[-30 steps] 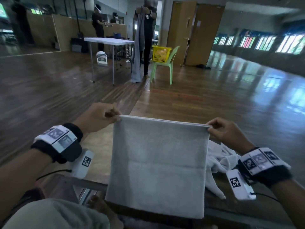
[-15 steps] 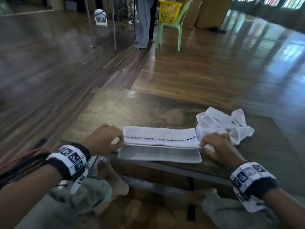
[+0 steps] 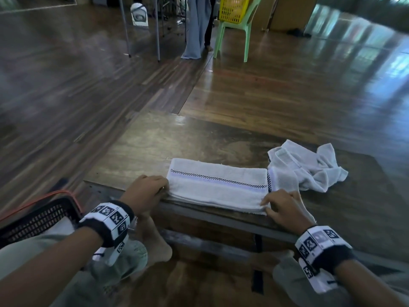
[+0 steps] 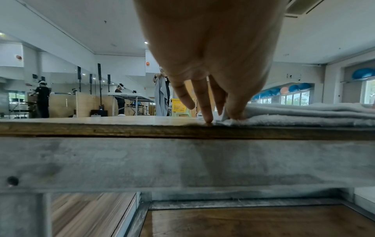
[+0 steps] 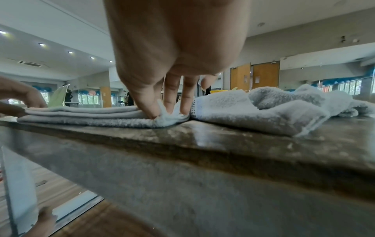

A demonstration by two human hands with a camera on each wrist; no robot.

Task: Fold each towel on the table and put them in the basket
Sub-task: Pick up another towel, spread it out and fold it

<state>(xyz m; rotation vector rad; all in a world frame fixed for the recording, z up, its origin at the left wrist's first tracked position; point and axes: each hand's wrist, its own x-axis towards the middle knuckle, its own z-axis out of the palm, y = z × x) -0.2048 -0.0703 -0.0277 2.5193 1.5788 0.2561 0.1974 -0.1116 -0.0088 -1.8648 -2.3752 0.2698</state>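
Observation:
A white towel [image 3: 217, 187] with a dark checked stripe lies folded in layers along the front edge of the low wooden table [image 3: 199, 138]. My left hand [image 3: 164, 188] is at its left end; in the left wrist view the thumb and fingers [image 4: 235, 110] pinch that edge [image 4: 304, 117], and one fingertip touches the tabletop. My right hand [image 3: 266, 207] pinches the towel's near right corner [image 5: 166, 118] between thumb and fingers. A second white towel [image 3: 309, 169] lies crumpled just right of the folded one, touching it. A black mesh basket [image 3: 44, 202] stands on the floor at my left.
My knees and bare feet [image 3: 155, 244] are under the table's front rail. An orange cable [image 3: 33, 202] runs by the basket. Far back stand a green chair [image 3: 234, 34] with a yellow basket [image 3: 232, 7], a white table and a person holding a grey cloth [image 3: 194, 29].
A second ago both hands held the towel up by its top corners. It then went down over the table's front edge, and it now lies folded on the table with both hands at its near edge.

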